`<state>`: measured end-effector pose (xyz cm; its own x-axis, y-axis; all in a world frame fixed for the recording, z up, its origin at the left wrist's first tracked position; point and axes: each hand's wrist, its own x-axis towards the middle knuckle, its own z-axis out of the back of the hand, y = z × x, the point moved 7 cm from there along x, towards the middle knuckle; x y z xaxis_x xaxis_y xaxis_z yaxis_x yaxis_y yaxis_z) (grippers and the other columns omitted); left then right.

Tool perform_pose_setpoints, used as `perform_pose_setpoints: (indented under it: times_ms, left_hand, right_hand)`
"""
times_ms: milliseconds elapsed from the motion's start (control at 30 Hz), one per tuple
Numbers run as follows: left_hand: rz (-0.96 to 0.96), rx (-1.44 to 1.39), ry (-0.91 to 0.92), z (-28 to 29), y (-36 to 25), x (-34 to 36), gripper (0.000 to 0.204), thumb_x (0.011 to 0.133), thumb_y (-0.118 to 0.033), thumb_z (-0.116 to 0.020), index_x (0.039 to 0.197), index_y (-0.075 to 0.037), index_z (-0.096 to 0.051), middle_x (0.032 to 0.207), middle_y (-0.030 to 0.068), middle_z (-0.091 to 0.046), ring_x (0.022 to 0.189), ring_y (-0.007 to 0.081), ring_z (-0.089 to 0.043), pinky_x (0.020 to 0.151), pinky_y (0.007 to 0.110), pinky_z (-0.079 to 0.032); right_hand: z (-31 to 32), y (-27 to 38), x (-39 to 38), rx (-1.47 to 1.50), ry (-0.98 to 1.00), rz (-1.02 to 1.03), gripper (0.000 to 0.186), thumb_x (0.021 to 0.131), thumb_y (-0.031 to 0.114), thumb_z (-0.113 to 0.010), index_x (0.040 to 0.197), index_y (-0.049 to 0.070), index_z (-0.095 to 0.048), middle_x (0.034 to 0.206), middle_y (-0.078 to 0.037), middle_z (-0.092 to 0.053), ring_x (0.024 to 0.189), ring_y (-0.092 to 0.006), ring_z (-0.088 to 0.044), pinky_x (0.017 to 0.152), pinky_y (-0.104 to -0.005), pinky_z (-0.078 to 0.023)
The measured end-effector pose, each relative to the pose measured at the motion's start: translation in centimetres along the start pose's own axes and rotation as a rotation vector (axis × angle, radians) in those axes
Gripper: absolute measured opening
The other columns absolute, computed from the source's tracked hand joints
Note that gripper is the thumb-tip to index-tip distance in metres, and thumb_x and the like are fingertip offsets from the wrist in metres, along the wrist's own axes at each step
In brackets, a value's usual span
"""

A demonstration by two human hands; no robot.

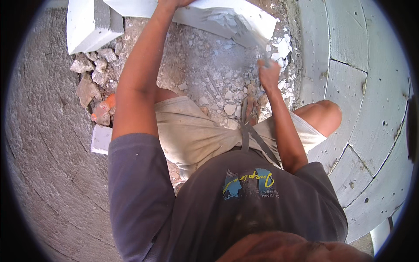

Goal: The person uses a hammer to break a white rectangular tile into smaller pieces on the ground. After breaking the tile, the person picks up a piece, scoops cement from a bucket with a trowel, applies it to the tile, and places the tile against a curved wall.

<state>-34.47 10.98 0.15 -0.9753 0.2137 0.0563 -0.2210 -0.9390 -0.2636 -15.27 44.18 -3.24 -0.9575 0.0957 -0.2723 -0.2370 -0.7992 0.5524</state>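
Observation:
A long white block (209, 19) lies across the top of the view, its right part chipped and rough. My left hand (173, 2) touches the block's upper edge; its fingers are mostly cut off by the picture's rim. My right hand (269, 72) is closed in a fist near the block's right end. A slim grey tool (264, 51) reaches up from this fist toward the chipped part; motion smears it, so its kind cannot be made out. White flakes (283, 48) lie beside the block's right end.
Another white block (89, 26) stands at upper left, above loose stones (87, 83) and an orange piece (104, 109). A small white block (101, 139) sits below. Rubble covers the ground (196, 56) between my legs. A grey block wall (349, 87) rises close on my right.

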Motion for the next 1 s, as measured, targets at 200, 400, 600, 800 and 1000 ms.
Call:
perform_pose_setpoints:
  times_ms: [200, 400, 600, 800, 1000]
  left_hand:
    - [0.001, 0.060, -0.009, 0.2, 0.1, 0.3, 0.077, 0.088, -0.077, -0.053, 0.112, -0.008, -0.079, 0.110, 0.0253, -0.074, 0.114, 0.0415, -0.066, 0.117, 0.059, -0.031]
    - [0.071, -0.052, 0.024, -0.5, 0.4, -0.2, 0.074, 0.088, -0.074, -0.057, 0.112, -0.008, -0.079, 0.111, 0.0253, -0.073, 0.117, 0.0410, -0.065, 0.114, 0.059, -0.033]
    - [-0.057, 0.028, -0.185, 1.7, -0.7, -0.7, 0.070, 0.088, -0.071, -0.060, 0.111, -0.008, -0.079, 0.115, 0.0240, -0.072, 0.119, 0.0419, -0.062, 0.114, 0.056, -0.035]
    - [-0.041, 0.007, -0.112, 0.5, -0.4, -0.4, 0.071, 0.088, -0.071, -0.060, 0.110, -0.005, -0.078, 0.115, 0.0251, -0.072, 0.117, 0.0425, -0.063, 0.112, 0.056, -0.038]
    - [-0.020, -0.051, -0.115, 1.2, -0.5, -0.9, 0.077, 0.087, -0.075, -0.059, 0.112, -0.004, -0.077, 0.117, 0.0264, -0.071, 0.122, 0.0428, -0.061, 0.116, 0.056, -0.034]
  right_hand:
    - [1.9, -0.5, -1.8, 0.064, -0.036, -0.160, 0.027, 0.086, 0.027, -0.070, 0.086, 0.001, -0.074, 0.072, -0.015, -0.069, 0.062, -0.0249, -0.061, 0.062, -0.0379, -0.048]
    - [3.9, 1.4, -1.8, 0.326, -0.251, 0.320, 0.017, 0.089, 0.007, -0.061, 0.080, -0.003, -0.071, 0.069, -0.008, -0.065, 0.071, -0.0139, -0.065, 0.059, -0.0336, -0.049]
    - [-1.1, -1.9, -1.1, -0.108, 0.117, -0.096, 0.022, 0.085, 0.023, -0.068, 0.089, 0.002, -0.074, 0.073, -0.013, -0.066, 0.067, -0.0210, -0.062, 0.065, -0.0380, -0.049]
    - [4.7, 2.8, -3.7, 0.477, -0.258, 0.333, 0.017, 0.097, 0.009, -0.065, 0.085, 0.000, -0.074, 0.075, -0.004, -0.067, 0.074, -0.0064, -0.058, 0.060, -0.0268, -0.045]
    - [-2.9, -2.6, -2.5, -0.207, 0.114, -0.279, 0.024, 0.090, 0.020, -0.069, 0.103, 0.002, -0.078, 0.086, -0.019, -0.072, 0.085, -0.0230, -0.069, 0.078, -0.0362, -0.054]
